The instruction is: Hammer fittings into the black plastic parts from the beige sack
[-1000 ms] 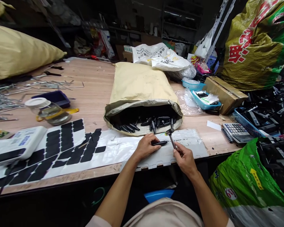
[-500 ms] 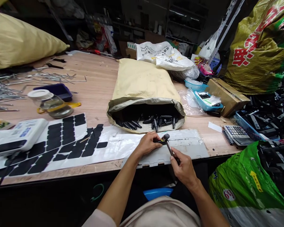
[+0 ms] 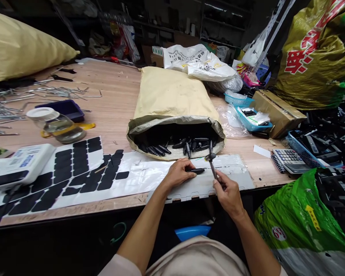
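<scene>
My left hand (image 3: pixel 180 172) is closed on a slim black pen-like part (image 3: pixel 199 170), whose free end points right over a grey-white board (image 3: pixel 232 178). To the right, my right hand (image 3: pixel 227 188) grips the handle of a small hammer (image 3: pixel 214 167). The hammer's dark head is raised beyond the black part's tip and apart from it. Just behind both hands lies a cream sack (image 3: pixel 172 94), its mouth facing me. Several similar black parts (image 3: pixel 189 147) lie inside that mouth.
Sheets with black adhesive pads (image 3: pixel 71 165) and a white device (image 3: pixel 23 166) are on the left. Behind them stand a glass jar (image 3: pixel 63 128), a dark tray (image 3: pixel 67 110) and bent metal rods (image 3: pixel 57 92). A calculator (image 3: pixel 290 161) and a green bag (image 3: pixel 293 214) are at right.
The hammer head has moved right and up, away from the black part, along with my right hand. More of the black part now shows; my left hand stays nearly in place.
</scene>
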Tool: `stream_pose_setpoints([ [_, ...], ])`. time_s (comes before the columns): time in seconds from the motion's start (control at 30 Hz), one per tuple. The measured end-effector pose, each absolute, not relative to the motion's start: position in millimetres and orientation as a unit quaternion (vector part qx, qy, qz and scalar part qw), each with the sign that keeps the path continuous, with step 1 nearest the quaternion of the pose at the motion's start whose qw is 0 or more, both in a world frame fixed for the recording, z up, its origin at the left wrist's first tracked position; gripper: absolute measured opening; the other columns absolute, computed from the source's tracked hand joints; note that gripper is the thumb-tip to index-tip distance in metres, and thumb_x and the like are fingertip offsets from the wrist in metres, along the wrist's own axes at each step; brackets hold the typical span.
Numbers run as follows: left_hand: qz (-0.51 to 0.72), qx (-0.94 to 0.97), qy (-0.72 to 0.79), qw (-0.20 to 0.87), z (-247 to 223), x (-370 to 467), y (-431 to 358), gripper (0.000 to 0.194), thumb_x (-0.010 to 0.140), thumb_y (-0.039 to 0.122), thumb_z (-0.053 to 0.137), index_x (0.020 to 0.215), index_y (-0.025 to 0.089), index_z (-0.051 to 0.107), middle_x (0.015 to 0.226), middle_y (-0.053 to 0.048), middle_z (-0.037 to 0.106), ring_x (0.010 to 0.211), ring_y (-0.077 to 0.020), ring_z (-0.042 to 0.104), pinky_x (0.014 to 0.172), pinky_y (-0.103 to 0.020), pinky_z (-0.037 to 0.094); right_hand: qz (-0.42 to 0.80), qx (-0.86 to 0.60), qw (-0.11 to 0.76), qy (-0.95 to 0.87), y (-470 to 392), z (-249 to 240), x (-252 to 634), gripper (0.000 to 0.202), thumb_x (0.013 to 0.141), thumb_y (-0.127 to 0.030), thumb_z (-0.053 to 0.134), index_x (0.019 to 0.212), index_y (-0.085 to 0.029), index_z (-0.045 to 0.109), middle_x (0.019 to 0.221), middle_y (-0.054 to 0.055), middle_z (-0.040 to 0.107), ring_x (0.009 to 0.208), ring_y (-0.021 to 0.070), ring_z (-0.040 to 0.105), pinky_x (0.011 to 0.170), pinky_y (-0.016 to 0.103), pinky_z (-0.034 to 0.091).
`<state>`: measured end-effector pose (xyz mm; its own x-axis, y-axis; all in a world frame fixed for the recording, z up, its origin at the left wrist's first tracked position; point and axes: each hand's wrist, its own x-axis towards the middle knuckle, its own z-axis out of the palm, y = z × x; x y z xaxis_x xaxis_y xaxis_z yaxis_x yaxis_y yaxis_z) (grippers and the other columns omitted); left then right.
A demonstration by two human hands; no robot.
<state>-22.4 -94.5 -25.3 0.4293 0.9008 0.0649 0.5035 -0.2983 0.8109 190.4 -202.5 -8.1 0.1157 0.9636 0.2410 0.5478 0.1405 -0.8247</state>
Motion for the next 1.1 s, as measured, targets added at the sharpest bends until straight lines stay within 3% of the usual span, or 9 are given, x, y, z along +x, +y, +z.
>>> stream_pose_setpoints([
  [0.23,0.274,0.765,0.451,0.369,-27.9,-24.7,-92.7,0.014,0.072,0.031,0.072,0.082,0.021,0.072,0.085,-0.002,0.066,0.09,-0.0221,0.058,0.081,-0.033,0.044,0.317,-0.622,0.501,-0.511,-150.0,-32.6,213.5,0.051,0.087,-0.039,0.058,0.126,-0.007,0.068,0.063,-0.001,0.062,0.051,0.0139,0.054,0.052,0.026,0.047],
  [0.37,0.289,0.743,0.435,0.418,-10.2,-29.3,-115.2,0.022,0.072,0.037,0.073,0.085,0.019,0.071,0.078,-0.001,0.063,0.076,-0.0178,0.055,0.069,-0.028,0.043,0.345,-0.618,0.504,-0.494,-145.2,-41.3,216.0,0.052,0.088,-0.041,0.057,0.127,-0.008,0.067,0.062,-0.003,0.059,0.049,0.0125,0.05,0.05,0.024,0.045],
  [0.47,0.218,0.722,0.411,0.512,6.7,-32.0,-153.6,0.024,0.076,0.039,0.069,0.087,0.019,0.07,0.062,0.004,0.055,0.058,-0.0119,0.047,0.057,-0.024,0.036,0.327,-0.62,0.489,-0.519,-148.6,-40.1,214.6,0.052,0.087,-0.04,0.058,0.126,-0.007,0.067,0.063,-0.002,0.06,0.054,0.0133,0.053,0.054,0.024,0.047],
  [0.57,0.106,0.726,0.374,0.567,6.1,-29.6,-193.7,0.017,0.077,0.035,0.068,0.084,0.019,0.07,0.058,0.006,0.051,0.055,-0.0103,0.043,0.053,-0.023,0.031,0.309,-0.626,0.481,-0.529,-150.0,-38.5,213.1,0.051,0.088,-0.04,0.057,0.126,-0.007,0.067,0.064,-0.002,0.06,0.055,0.0134,0.053,0.054,0.024,0.047],
  [0.7,0.011,0.738,0.438,0.513,-35.6,-21.6,-223.9,0.017,0.076,0.035,0.067,0.085,0.022,0.072,0.066,0.003,0.059,0.063,-0.0144,0.053,0.056,-0.024,0.032,0.296,-0.631,0.479,-0.534,-149.8,-39.1,212.4,0.049,0.088,-0.039,0.057,0.124,-0.009,0.069,0.063,-0.002,0.059,0.055,0.0133,0.052,0.054,0.023,0.045],
  [0.83,-0.035,0.724,0.547,0.418,-72.4,-21.2,-231.4,0.037,0.082,0.037,0.061,0.114,0.021,0.071,0.083,-0.006,0.07,0.079,-0.0248,0.065,0.067,-0.029,0.04,0.286,-0.627,0.48,-0.544,-150.6,-40.4,212.6,0.047,0.089,-0.038,0.056,0.124,-0.01,0.069,0.062,-0.003,0.057,0.054,0.0131,0.049,0.052,0.023,0.043],
  [0.93,-0.03,0.722,0.526,0.448,-60.2,-23.2,-229.1,0.043,0.08,0.038,0.065,0.119,0.022,0.071,0.08,-0.005,0.072,0.077,-0.0249,0.067,0.066,-0.029,0.041,0.276,-0.629,0.475,-0.549,-150.8,-40.6,212.3,0.045,0.089,-0.038,0.055,0.123,-0.011,0.069,0.061,-0.003,0.057,0.053,0.0125,0.047,0.051,0.023,0.042],
  [1.03,0.046,0.714,0.45,0.535,-24.5,-19.8,-211.4,0.036,0.082,0.049,0.065,0.103,0.022,0.076,0.065,0.001,0.066,0.062,-0.0173,0.06,0.057,-0.025,0.037,0.27,-0.633,0.47,-0.553,-150.6,-39.9,211.7,0.044,0.089,-0.038,0.055,0.122,-0.012,0.07,0.062,-0.003,0.058,0.052,0.0124,0.048,0.052,0.023,0.042],
  [1.1,0.142,0.707,0.467,0.512,-3.5,-14.6,-186.6,0.036,0.085,0.053,0.061,0.09,0.02,0.075,0.063,0.001,0.063,0.06,-0.0152,0.056,0.056,-0.024,0.036,0.265,-0.635,0.468,-0.554,-150.5,-39.2,211.3,0.045,0.089,-0.038,0.055,0.122,-0.012,0.07,0.062,-0.003,0.059,0.054,0.0131,0.05,0.055,0.023,0.044],
])
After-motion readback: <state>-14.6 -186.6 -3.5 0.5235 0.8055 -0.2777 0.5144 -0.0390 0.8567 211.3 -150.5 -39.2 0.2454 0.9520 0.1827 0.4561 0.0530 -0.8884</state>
